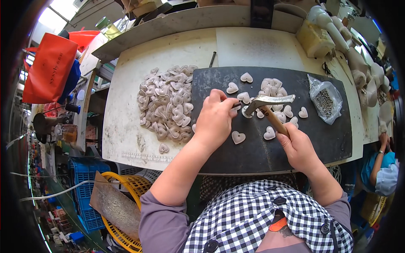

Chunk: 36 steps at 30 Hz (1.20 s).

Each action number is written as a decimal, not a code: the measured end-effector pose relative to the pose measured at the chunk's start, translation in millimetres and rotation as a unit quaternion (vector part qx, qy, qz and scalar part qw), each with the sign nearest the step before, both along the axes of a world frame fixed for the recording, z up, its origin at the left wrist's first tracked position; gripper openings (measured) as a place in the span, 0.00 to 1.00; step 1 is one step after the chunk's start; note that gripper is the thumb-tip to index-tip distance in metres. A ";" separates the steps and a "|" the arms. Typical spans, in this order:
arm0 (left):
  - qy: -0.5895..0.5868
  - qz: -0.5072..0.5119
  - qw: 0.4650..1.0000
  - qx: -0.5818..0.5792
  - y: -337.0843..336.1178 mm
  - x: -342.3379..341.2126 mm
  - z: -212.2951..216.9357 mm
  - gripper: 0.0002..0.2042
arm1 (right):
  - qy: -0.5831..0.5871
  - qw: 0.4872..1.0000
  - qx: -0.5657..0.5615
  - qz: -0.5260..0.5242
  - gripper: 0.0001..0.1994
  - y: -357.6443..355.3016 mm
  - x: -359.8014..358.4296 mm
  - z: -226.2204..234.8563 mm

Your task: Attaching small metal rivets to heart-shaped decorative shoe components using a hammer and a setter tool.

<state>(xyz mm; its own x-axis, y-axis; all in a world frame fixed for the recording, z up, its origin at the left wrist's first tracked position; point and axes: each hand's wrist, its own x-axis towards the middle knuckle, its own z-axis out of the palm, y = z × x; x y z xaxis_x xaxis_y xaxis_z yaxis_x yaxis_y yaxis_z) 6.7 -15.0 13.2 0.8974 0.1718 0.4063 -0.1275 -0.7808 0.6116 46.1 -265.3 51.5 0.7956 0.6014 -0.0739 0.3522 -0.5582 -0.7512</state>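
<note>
— What do you have on the head view?

— I see my left hand (217, 120) with its fingers (220, 98) pinched shut on something small and dark, maybe a nail or rivet, I cannot tell which. It is held down on a heart piece (244, 98) lying on the dark mat (320, 139). My right hand (299, 147) is clenched around the wooden handle of the hammer (270, 102), whose metal head hangs just above and right of the left fingertips, almost touching them.

— Where is the rest of the stock?

— A big pile of hearts (166, 103) sits left of the left fingers, on the pale tabletop (126, 130). Loose hearts (274, 86) lie beyond the hammer head, one single heart (238, 137) lies between my two hands, and a clear bag of small metal parts (325, 101) is well to the right.

— What worries you?

— The hammer head is very close to the pinching fingers. I judge that a blow landing slightly left would hit the fingertips. If the small part tilts, it could bend or skid off. The heart itself looks light, so a glancing strike might flick it into the loose ones nearby or mark its face.
</note>
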 end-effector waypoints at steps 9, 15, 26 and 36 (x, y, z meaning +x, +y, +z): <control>0.129 0.092 0.979 0.129 -23.6 -21.6 1.0 0.24 | 0.014 1.000 -0.004 0.000 0.08 0.2 -4.0 -6.1; 0.098 0.044 0.947 -0.304 1.5 -33.2 7.7 0.07 | -0.060 0.997 -0.022 0.045 0.10 -2.3 -9.3 -8.7; 0.073 0.049 0.951 -0.297 -15.8 -25.6 -5.6 0.04 | -0.001 0.993 -0.111 0.035 0.11 0.7 -28.0 -11.2; 0.021 0.009 0.995 -0.097 -14.8 -28.2 -18.0 0.02 | -0.007 0.993 -0.116 0.033 0.11 0.3 -30.6 -11.0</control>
